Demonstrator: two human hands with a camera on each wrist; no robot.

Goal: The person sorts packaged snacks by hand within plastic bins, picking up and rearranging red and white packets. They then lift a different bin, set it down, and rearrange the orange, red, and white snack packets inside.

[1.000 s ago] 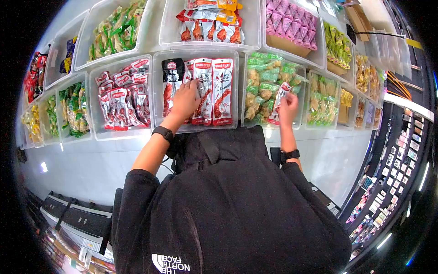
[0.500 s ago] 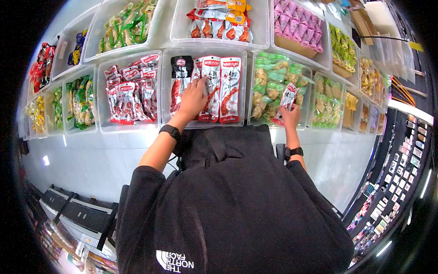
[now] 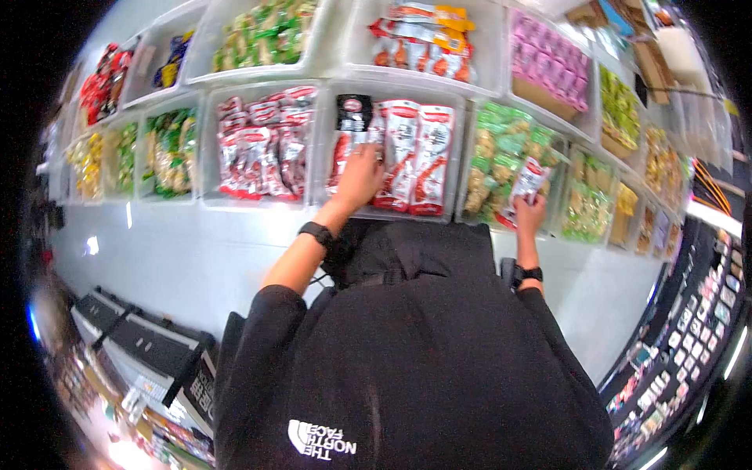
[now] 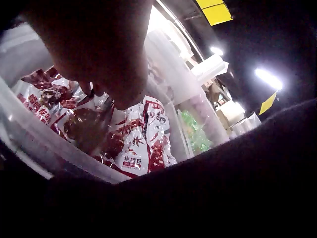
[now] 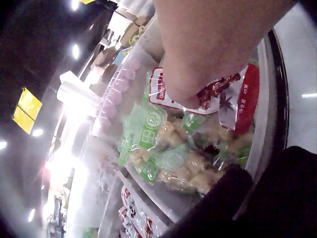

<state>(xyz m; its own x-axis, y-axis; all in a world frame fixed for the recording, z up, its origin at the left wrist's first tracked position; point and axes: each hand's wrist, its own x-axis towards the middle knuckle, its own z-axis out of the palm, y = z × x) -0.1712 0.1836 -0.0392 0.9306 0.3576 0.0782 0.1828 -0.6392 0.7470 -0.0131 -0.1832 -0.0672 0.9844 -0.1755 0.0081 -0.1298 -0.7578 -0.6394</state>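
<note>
My left hand (image 3: 362, 174) reaches into a clear plastic bin (image 3: 323, 141) of tall red-and-white snack packets (image 3: 400, 157). Its fingertips are down among them, beside a black-topped packet (image 3: 353, 111). In the left wrist view the dark fingers come down onto the shiny packets (image 4: 133, 153); I cannot tell whether they grip one. My right hand (image 3: 529, 213) holds a smaller red-and-white snack packet (image 3: 531, 178) by its lower part, over the neighbouring bin of green-and-clear food packs (image 3: 493, 137). In the right wrist view this packet (image 5: 242, 96) lies tilted above those packs, partly covered by the hand.
Left of my left hand is a bin of smaller red-and-white packets (image 3: 254, 153). Behind stand bins of green packs (image 3: 262, 39), orange-and-red packs (image 3: 423, 43) and pink packs (image 3: 548, 59). A pale floor (image 3: 180, 251) runs in front of the bins.
The view has shifted, so the bins sit further right in the picture. The right hand's packet has come up and tilted, showing more of its front. My left hand stays on the tall packets.
</note>
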